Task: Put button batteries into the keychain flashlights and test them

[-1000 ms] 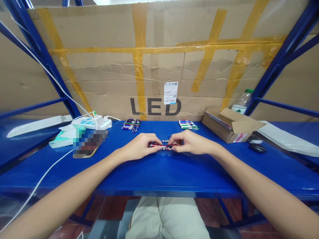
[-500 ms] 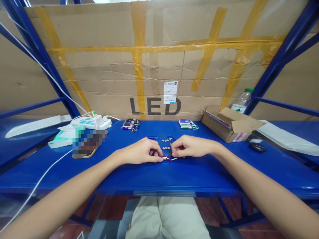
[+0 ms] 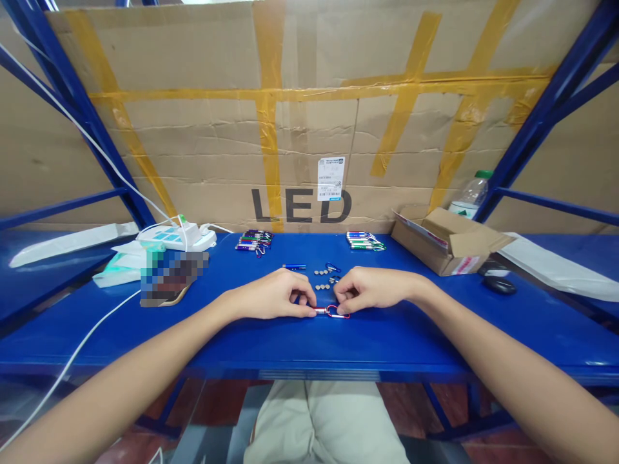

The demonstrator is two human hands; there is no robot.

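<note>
Red tube (image 3: pixel 320 311) with red carabiner (image 3: pixel 340 316) sits nearer person than small round discs (image 3: pixel 321 272). Left hand (image 3: pixel 280 295) left of discs, thumb and fingers pinched on tube's end. Right hand (image 3: pixel 374 287) right of discs, fingers curled inward, close by carabiner; cannot tell whether it grips anything. Blue tube (image 3: pixel 294 267) left of discs. Pen-like bundles beyond discs: one (image 3: pixel 252 241) leftward, other (image 3: pixel 362 241) rightward. Open carton (image 3: pixel 442 248) well right of discs.
</note>
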